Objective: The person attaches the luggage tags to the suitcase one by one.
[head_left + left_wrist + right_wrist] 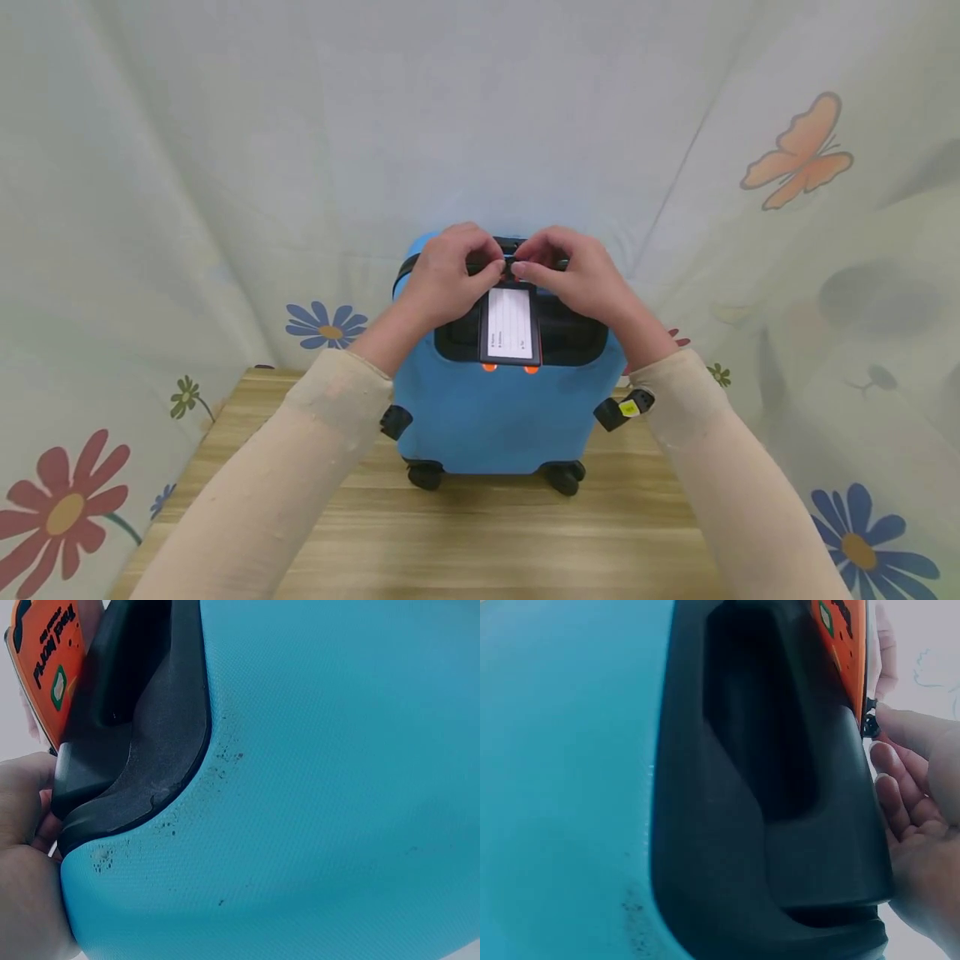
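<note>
A small blue suitcase (495,425) stands upright, with a black handle (97,761) set in a black recess near its top. Against it hangs a luggage tag (510,325) with a black frame and a white write-on card; its other face is orange with printed lettering. My left hand (456,271) and right hand (573,271) meet at the tag's upper end, fingertips close together. Between right thumb and fingers, I pinch the tag's small black strap (871,724). The left thumb and forefinger pinch at the strap from the other side, their tips partly hidden.
The suitcase stands on a wood-grain table (450,533) on black wheels (562,477). Behind it and at both sides hangs a pale curtain (480,117) printed with flowers and a butterfly. Black wrist straps (615,412) are near both forearms.
</note>
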### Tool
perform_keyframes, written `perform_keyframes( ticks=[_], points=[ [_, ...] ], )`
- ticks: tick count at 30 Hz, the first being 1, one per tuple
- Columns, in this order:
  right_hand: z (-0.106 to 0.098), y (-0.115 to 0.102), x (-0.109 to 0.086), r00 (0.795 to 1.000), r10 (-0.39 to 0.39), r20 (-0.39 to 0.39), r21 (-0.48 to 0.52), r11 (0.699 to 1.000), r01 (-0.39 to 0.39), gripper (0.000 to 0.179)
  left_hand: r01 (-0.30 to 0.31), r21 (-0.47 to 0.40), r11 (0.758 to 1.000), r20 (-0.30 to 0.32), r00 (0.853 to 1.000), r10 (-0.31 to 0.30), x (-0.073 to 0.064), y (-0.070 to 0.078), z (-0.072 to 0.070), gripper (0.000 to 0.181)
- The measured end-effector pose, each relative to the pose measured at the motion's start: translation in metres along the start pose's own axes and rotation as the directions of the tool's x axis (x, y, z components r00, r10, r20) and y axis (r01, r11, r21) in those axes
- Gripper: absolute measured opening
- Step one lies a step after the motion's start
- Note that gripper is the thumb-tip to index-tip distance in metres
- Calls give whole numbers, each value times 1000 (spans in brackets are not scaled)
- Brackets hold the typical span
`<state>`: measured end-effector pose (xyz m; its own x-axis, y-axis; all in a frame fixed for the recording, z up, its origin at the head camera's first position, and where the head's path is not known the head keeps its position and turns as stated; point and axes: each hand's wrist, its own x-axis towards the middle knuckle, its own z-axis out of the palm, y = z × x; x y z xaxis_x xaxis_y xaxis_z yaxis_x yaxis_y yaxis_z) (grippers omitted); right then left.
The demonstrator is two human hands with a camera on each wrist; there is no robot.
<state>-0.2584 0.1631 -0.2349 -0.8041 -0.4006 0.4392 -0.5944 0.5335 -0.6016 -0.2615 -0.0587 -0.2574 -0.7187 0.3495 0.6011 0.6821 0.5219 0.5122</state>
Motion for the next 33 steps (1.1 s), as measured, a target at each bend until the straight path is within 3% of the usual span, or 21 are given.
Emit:
perform_keyframes(
  ticks=[14,21,28,33],
  points=[
    [0,-2,6,999,22,31,15,1000,-22,14,-9,19,1000,-7,1000,9,-2,1,-2,10],
    [3,1,1,1000,-23,-12,-11,1000,23,16,-16,-1,1000,-5,1000,16,1,0,0,10],
    [4,2,2,1000,-10,-29,-1,1000,10,17,-17,5,1000,0,1000,17,1,-1,1,10],
    [6,0,2,999,-24,-40,-48,999,22,15,-28,2,1000,2,1000,28,1,-2,0,10]
  ],
)
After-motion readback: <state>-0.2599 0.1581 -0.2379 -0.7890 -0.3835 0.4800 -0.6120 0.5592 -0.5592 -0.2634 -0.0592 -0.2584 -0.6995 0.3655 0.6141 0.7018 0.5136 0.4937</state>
